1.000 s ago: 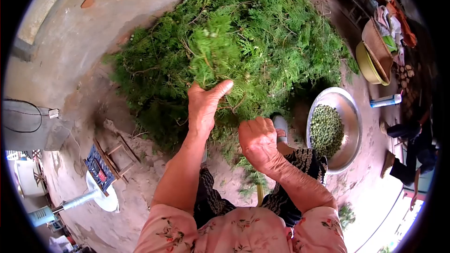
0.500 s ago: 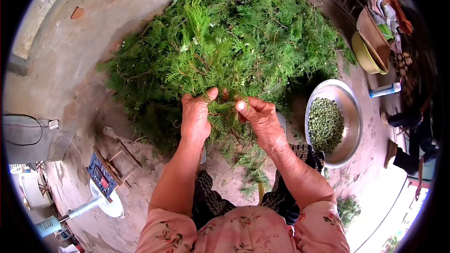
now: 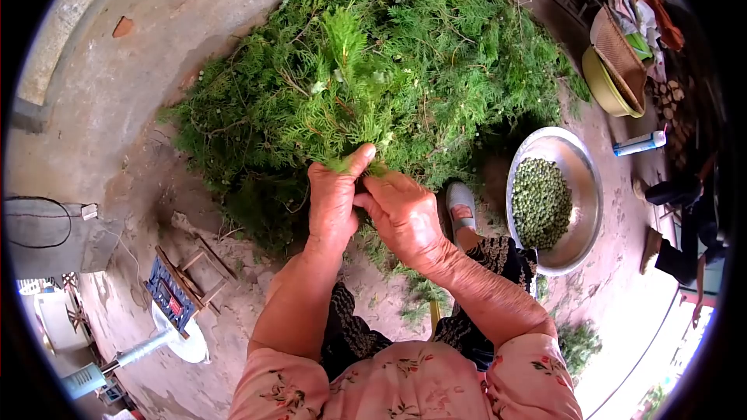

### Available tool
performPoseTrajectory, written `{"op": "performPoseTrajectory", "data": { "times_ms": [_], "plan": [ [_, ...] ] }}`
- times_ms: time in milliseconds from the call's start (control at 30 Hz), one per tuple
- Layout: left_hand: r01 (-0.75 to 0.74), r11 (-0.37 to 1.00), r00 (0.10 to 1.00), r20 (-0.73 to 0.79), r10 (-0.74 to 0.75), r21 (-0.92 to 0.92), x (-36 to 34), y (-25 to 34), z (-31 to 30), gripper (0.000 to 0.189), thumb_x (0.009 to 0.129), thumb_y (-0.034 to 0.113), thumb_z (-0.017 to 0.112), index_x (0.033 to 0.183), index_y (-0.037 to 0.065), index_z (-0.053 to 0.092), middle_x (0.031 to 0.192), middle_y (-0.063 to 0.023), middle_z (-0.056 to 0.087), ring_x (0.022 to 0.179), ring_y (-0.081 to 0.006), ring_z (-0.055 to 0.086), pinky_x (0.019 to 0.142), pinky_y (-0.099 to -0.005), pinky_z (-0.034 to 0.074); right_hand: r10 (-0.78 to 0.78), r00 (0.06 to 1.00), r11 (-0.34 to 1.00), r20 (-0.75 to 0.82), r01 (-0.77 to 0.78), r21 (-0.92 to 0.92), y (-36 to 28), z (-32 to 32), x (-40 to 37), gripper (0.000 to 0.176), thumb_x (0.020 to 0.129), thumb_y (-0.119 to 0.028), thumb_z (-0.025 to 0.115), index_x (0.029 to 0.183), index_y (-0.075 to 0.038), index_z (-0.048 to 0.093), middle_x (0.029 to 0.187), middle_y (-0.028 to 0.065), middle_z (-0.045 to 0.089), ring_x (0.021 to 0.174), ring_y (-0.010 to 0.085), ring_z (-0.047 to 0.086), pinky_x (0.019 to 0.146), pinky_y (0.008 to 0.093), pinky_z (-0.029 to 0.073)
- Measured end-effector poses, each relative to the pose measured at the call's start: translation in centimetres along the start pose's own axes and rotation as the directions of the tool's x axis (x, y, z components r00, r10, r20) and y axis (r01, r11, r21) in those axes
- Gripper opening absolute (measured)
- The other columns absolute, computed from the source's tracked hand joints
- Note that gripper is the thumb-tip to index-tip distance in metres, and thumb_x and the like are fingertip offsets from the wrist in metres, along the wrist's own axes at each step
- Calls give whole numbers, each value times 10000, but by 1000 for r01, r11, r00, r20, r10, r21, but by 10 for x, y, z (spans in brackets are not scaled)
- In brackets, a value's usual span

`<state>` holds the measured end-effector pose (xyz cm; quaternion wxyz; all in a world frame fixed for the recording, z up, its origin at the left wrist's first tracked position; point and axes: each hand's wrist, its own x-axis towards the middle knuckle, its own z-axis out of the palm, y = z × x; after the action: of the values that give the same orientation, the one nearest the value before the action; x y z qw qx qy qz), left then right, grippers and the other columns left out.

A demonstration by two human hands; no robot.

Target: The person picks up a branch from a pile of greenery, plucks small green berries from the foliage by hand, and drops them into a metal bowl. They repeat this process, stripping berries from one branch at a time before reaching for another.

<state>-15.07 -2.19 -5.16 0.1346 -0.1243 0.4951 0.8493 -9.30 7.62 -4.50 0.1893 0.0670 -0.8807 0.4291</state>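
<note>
A leafy cypress branch (image 3: pixel 342 105) with a few pale green cones points away from me over the heap. My left hand (image 3: pixel 333 201) is closed around its lower end, thumb pressed on the foliage. Right beside it, my right hand (image 3: pixel 406 214) is closed, its curled fingers at the base of the same branch; its fingertips are partly hidden. Beyond both hands spreads a large pile of green cypress branches (image 3: pixel 467 54). To the right stands a metal basin (image 3: pixel 583 222) holding many small green cones (image 3: pixel 538 204).
A shoe (image 3: pixel 461 196) on my foot shows beside the pile. At right are a yellow basin (image 3: pixel 603 93) with a wicker basket (image 3: pixel 617 50), a blue-white can (image 3: pixel 640 144) and another person's legs (image 3: pixel 675 257). A small wooden chair (image 3: pixel 183 284) and a white fan (image 3: pixel 183 338) stand left.
My right hand has moved left, from pinching foliage at the branch's right side to beside my left hand. The branch has shifted slightly right, and the shoe has come into view.
</note>
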Motion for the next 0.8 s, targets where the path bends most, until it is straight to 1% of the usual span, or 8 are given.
{"op": "performPoseTrajectory", "data": {
  "times_ms": [67, 133, 200, 267, 367, 533, 667, 800],
  "plan": [
    [42, 999, 997, 67, -40, -27, 3, -1, -6, 204, 719, 32, 709, 901, 26, 618, 836, -47, 629, 695, -154, 590, 624, -282, 491, 14, 1000, 999, -13, -13, 49, 9, -2, 1, 139, 782, -147, 663, 850, -38, 609, 669, 110, 563, 608, 264, 564, 526, 327, 453],
    [-21, 998, 997, -74, 25, 53, 6, -5, -5, 252, 712, 58, 721, 939, 30, 615, 877, -47, 622, 792, -157, 578, 701, -309, 477, 130, 959, 922, -251, -24, 385, 22, -6, 2, 162, 841, -189, 606, 910, -43, 608, 724, 77, 616, 612, 172, 579, 538, 309, 485],
    [38, 998, 997, 69, -42, 53, 6, -5, -12, 312, 699, 120, 735, 974, 31, 614, 899, -57, 619, 851, -163, 561, 766, -323, 451, 438, 888, 825, -139, -335, 455, 26, -24, 9, 171, 877, -190, 568, 959, -47, 613, 714, 41, 612, 564, 85, 535, 506, 223, 450],
    [185, 979, 975, 107, -194, 91, 5, -3, -9, 356, 690, 171, 734, 992, 27, 613, 901, -64, 620, 858, -164, 556, 779, -314, 441, 534, 843, 665, -59, -376, 645, 30, -30, 15, 161, 892, -157, 550, 1002, -53, 605, 722, 3, 582, 600, 54, 524, 519, 195, 437],
    [155, 980, 977, 125, -170, 121, 6, -7, -9, 312, 696, 110, 705, 980, 24, 609, 894, -51, 631, 807, -155, 583, 685, -295, 471, 504, 860, 525, 78, -377, 763, 35, -27, 19, 179, 876, -94, 562, 1049, -55, 592, 766, -20, 556, 629, 51, 510, 536, 191, 433],
    [143, 989, 967, 209, -147, 38, -2, 4, 2, 221, 713, 54, 685, 924, 34, 620, 843, -33, 626, 713, -146, 583, 574, -278, 459, 412, 910, 643, 44, -325, 694, 32, -28, 18, 237, 843, 16, 565, 1074, -35, 584, 854, 2, 549, 659, 63, 501, 570, 193, 433],
    [162, 972, 968, 163, -190, 171, -6, -7, -1, 223, 749, 165, 666, 914, 32, 597, 741, -29, 577, 597, -133, 496, 614, -290, 436, 340, 938, 759, -65, -233, 608, 32, -28, 18, 214, 836, 45, 554, 1029, -26, 615, 858, 14, 553, 693, 64, 506, 604, 196, 438],
    [190, 944, 945, 211, -251, 269, -11, -1, 3, 186, 790, 230, 627, 761, 53, 579, 611, -2, 495, 552, -112, 445, 653, -280, 417, 231, 954, 858, -191, -107, 503, 32, -27, 15, 189, 836, 29, 562, 1006, -21, 628, 857, 19, 548, 704, 62, 508, 617, 198, 438]
  ]
}}
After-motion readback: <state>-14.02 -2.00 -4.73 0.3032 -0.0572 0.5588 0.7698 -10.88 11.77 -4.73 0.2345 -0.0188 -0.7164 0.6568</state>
